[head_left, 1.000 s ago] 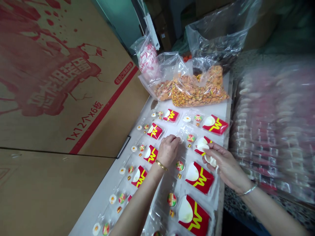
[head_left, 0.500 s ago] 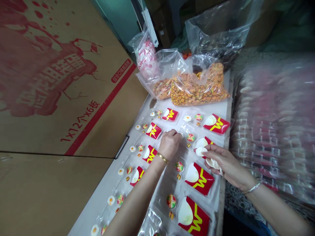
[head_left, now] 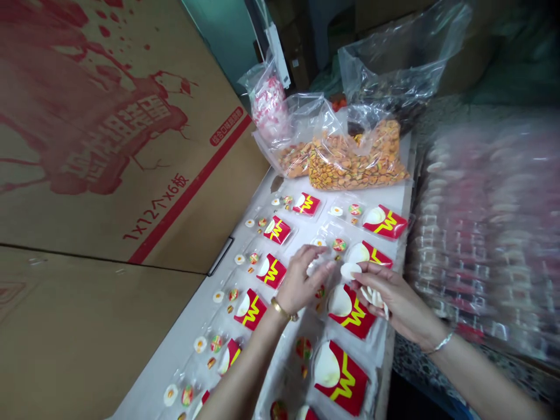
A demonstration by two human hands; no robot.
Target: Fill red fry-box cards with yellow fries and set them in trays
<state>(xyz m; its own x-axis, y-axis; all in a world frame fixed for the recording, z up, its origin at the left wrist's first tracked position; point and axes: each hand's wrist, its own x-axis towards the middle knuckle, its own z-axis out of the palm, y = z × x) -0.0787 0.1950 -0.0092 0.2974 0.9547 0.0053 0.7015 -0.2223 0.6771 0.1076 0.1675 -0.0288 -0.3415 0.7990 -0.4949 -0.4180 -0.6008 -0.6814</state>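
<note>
My right hand (head_left: 389,294) pinches a flat white oval piece (head_left: 350,270) between thumb and fingertips. Several more white pieces (head_left: 373,296) are tucked under its curled fingers; their shape resembles the fried-egg pieces, but no yolk shows. My left hand (head_left: 304,277) hovers over the right-hand row of clear plastic trays, thumb and fingers apart. A fried-egg piece (head_left: 318,242) lies in the tray compartment just beyond its fingertips. Beside that egg sits a round red-and-green piece (head_left: 339,245). The same tray carries a red fries-style pouch with a yellow letter (head_left: 376,254).
A big printed carton (head_left: 144,204) walls off the left side. Bags of small orange candies (head_left: 354,163) and a bag of pink-and-white items (head_left: 269,111) stand at the table's far end. Stacked filled trays (head_left: 472,233) lie to the right, blurred. Another tray row (head_left: 271,270) runs along the left.
My left hand has drawn back towards me and its fingers have parted, leaving a fried-egg piece in the tray. The right hand has shifted slightly left, with its white piece nearer the left hand.
</note>
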